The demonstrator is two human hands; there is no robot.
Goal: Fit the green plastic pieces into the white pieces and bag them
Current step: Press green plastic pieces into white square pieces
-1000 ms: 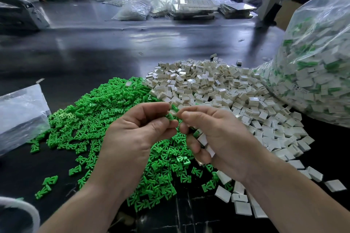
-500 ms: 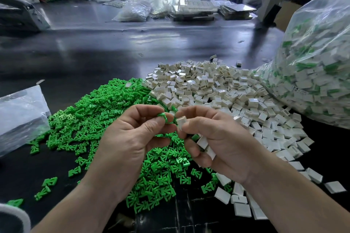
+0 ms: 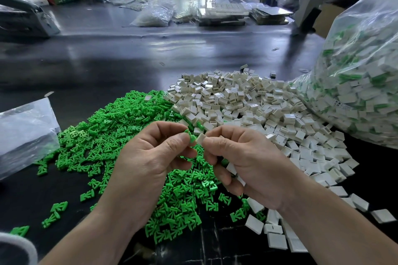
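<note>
Left hand [image 3: 150, 161] pinching green piece [image 3: 190, 137], right hand [image 3: 247, 163] white piece [image 3: 200, 138], tabletop [image 3: 129, 54] beyond

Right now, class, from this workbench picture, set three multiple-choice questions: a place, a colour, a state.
1. The full bag lies: A right of the white heap; B on a chair; C on the floor.
2. The left hand pinches a plastic piece coloured: A blue; B green; C red.
3. The right hand: A lies flat; B makes an empty fist; C pinches a white piece.
A, it abuts the heap's right edge; B, green shows at the fingertips; C, thumb and finger clamp it.
</note>
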